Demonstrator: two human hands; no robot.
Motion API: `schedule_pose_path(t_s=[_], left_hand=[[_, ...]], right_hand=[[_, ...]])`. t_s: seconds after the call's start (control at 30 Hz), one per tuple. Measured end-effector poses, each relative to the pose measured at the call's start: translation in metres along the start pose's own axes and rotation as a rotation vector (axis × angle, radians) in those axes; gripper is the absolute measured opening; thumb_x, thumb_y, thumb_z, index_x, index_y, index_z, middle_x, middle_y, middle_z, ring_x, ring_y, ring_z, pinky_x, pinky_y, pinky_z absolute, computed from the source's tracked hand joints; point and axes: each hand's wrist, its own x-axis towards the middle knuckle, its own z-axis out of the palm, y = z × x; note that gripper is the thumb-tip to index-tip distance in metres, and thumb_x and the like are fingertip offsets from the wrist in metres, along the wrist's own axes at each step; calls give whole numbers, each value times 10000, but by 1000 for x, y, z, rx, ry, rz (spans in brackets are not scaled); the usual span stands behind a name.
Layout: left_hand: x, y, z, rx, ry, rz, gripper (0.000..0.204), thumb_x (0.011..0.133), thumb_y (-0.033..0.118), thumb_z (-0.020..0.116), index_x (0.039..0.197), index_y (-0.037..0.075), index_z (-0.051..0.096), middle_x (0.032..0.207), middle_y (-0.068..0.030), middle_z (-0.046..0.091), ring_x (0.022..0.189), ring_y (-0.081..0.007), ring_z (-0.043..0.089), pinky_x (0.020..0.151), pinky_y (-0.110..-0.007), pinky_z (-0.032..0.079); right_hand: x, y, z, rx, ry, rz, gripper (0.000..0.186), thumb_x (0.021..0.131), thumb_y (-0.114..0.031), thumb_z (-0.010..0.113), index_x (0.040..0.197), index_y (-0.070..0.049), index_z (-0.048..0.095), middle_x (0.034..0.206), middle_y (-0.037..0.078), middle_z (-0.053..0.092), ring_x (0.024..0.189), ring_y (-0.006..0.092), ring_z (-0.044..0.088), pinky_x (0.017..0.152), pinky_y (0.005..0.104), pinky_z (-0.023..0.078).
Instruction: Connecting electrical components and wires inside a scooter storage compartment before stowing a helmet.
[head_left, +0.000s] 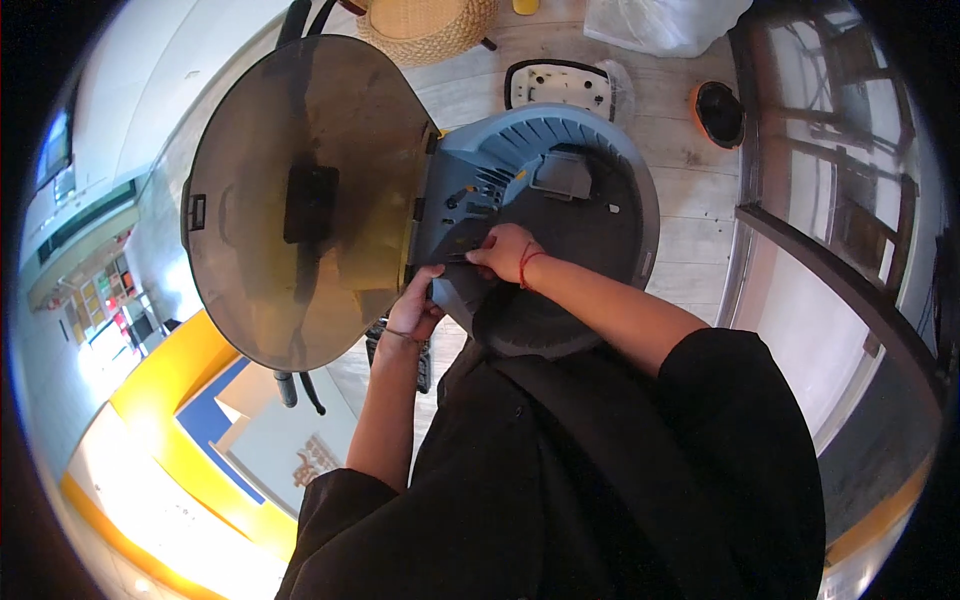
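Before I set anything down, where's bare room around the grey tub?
Bare floor: between the grey tub and the dark frame at right, nearer than the orange-black object. Crowded: the tub's left side, with left hand, right hand and smoky lid.

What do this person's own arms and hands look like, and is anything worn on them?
Both the left hand and right hand are ungloved, with bare forearms below loose, short black sleeves. A red cord bracelet circles the right wrist; a thin band circles the left, its material too small to tell.
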Motion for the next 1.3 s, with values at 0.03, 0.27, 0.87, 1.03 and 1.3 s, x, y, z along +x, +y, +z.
schedule_pose_path(t_s=[0.03, 0.27, 0.87, 1.03, 1.3], left_hand=[[-3, 2, 5, -1, -4, -2, 172, 716, 265, 594, 809, 130, 539, 668, 52, 543, 422, -44, 391, 369, -175, 264], [5, 4, 3, -22, -8, 20, 173, 711, 249, 606, 809, 123, 538, 664, 44, 538, 418, -45, 386, 361, -163, 262], [11, -8, 1, -117, -103, 32, 149, 746, 232, 567, 840, 121, 535, 679, 53, 535, 486, -38, 442, 397, -162, 291], [11, -9, 6, -139, -120, 34, 129, 750, 225, 561, 820, 120, 535, 668, 53, 530, 471, -38, 431, 390, -166, 287], [13, -11, 2, -166, -94, 19, 125, 751, 233, 560, 799, 121, 534, 636, 54, 517, 410, -58, 374, 385, -184, 290]], right_hand=[[-3, 3, 2, -2, 3, 3, 272, 709, -292, 613, 741, -23, 628, 693, 101, 617, 672, 207, 594, 632, 317, 445], [-8, 5, 13, 45, 222, 15, 263, 720, -293, 595, 797, -45, 633, 751, 115, 617, 725, 213, 590, 675, 313, 443], [-19, -1, 33, 193, 366, 56, 252, 684, -231, 594, 837, -32, 617, 847, 148, 610, 818, 276, 583, 751, 326, 442], [-11, 4, 37, 164, 363, 28, 245, 690, -224, 593, 848, -38, 613, 863, 140, 610, 823, 269, 583, 755, 322, 440], [-7, -2, 42, 285, 502, -29, 214, 702, -203, 574, 838, -40, 596, 854, 154, 603, 837, 303, 570, 743, 353, 440]])
